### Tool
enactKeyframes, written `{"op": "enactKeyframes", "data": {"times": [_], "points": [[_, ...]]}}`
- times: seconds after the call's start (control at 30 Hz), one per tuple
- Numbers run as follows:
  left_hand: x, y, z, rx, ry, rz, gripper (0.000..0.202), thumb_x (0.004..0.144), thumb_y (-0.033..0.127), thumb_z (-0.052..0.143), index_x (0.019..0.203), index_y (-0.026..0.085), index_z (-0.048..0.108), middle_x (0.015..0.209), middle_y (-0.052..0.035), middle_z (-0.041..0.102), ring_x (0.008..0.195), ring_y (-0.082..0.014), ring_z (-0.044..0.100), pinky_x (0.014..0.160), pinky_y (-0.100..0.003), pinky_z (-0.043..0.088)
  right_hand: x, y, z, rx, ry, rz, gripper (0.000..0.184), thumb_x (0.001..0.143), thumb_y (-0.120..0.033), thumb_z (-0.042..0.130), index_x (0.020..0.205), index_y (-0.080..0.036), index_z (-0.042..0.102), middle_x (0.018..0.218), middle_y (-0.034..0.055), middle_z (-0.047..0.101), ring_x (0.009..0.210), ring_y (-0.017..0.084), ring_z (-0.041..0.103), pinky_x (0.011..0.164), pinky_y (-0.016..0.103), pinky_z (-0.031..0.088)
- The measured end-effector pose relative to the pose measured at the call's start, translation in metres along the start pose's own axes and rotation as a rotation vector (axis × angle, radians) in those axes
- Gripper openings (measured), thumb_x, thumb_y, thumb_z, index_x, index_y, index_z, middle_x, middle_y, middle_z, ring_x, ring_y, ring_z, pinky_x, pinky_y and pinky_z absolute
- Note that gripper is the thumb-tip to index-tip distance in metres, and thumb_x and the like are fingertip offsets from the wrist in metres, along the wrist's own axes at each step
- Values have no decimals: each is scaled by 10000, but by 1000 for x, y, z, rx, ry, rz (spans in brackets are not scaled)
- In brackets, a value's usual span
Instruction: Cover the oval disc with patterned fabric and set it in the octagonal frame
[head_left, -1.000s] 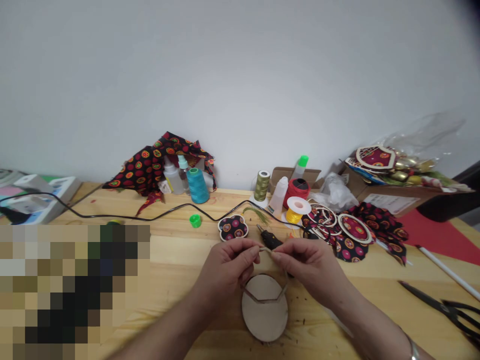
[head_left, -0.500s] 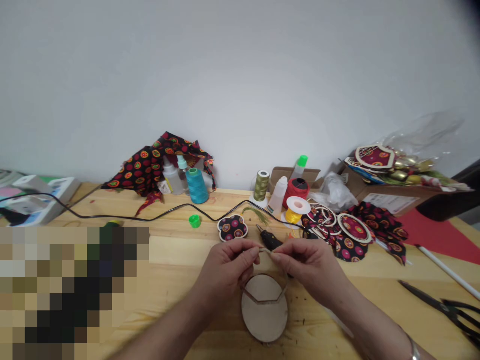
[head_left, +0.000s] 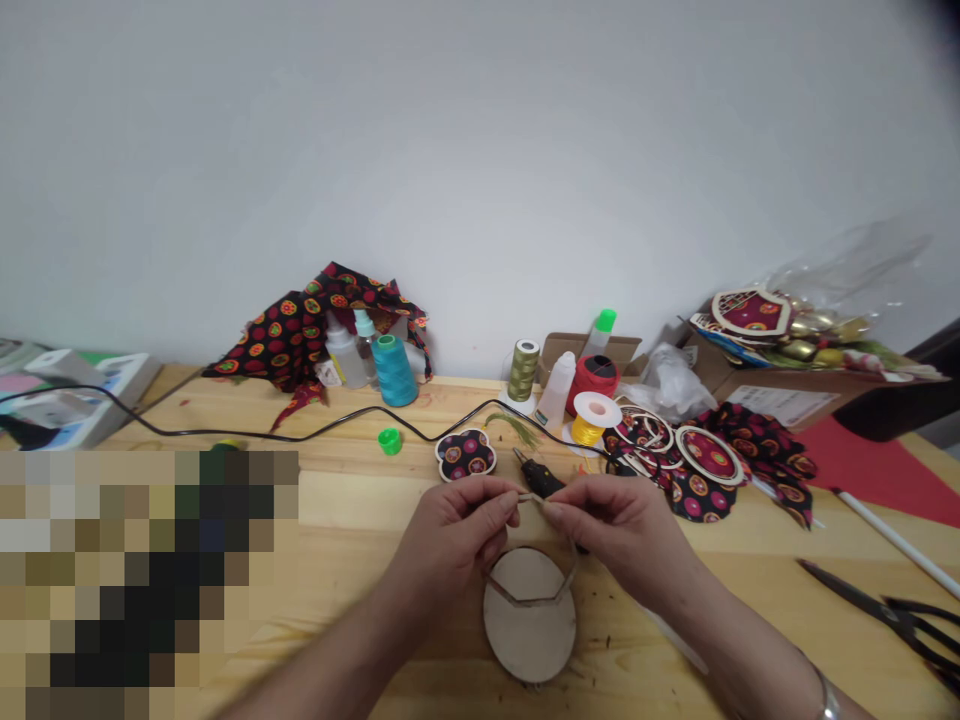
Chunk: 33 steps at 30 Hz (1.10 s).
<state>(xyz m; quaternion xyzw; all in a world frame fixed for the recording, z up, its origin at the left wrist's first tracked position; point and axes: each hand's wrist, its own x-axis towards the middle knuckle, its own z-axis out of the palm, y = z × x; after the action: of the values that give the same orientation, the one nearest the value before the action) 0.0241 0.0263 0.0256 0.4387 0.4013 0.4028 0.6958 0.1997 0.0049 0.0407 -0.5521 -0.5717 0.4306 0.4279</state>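
"Barely anything has moved since half a second ago: the left hand [head_left: 461, 530] and the right hand [head_left: 622, 530] are where they were, and only the frame [head_left: 536, 603] looks slightly tipped between them."

"What do you make of that?"

"I'd judge it a steady hold, with just a small turn of the piece. On the left, thumb and forefinger are pinched on the frame's far edge."

"And the frame itself?"

"Between both hands, its near edge over the disc [head_left: 529, 645]. Whether they touch, I can't tell. On the right, thumb and forefinger pinch that same far edge, a small gap away."

"Now what's around, from the left?"

"Patterned cloth [head_left: 300, 325], well beyond the left hand and to its left. Next the green cap [head_left: 390, 440], with the teal thread [head_left: 396, 375] behind it. The flower piece [head_left: 466, 457] lies just past the left hand. The yellow spool [head_left: 587, 432] stands beyond the right hand; the scissors [head_left: 862, 600] lie well to its right."

"Anything in the way?"

"A black cord [head_left: 300, 439] winds across beyond both hands. Closest is the glue gun [head_left: 541, 475], just behind the right fingertips and partly hidden by them."
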Motion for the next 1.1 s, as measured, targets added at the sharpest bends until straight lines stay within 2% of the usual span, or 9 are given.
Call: {"op": "enactKeyframes", "data": {"times": [1.1], "points": [[0, -1, 0, -16, -7, -7, 289, 678, 384, 783, 748, 115, 704, 564, 33, 548, 411, -22, 364, 405, -180, 224, -1, -1, 0, -8, -24, -11, 194, 691, -332, 673, 615, -156, 708, 511, -12, 571, 488, 101, 434, 471, 244, 361]]}}
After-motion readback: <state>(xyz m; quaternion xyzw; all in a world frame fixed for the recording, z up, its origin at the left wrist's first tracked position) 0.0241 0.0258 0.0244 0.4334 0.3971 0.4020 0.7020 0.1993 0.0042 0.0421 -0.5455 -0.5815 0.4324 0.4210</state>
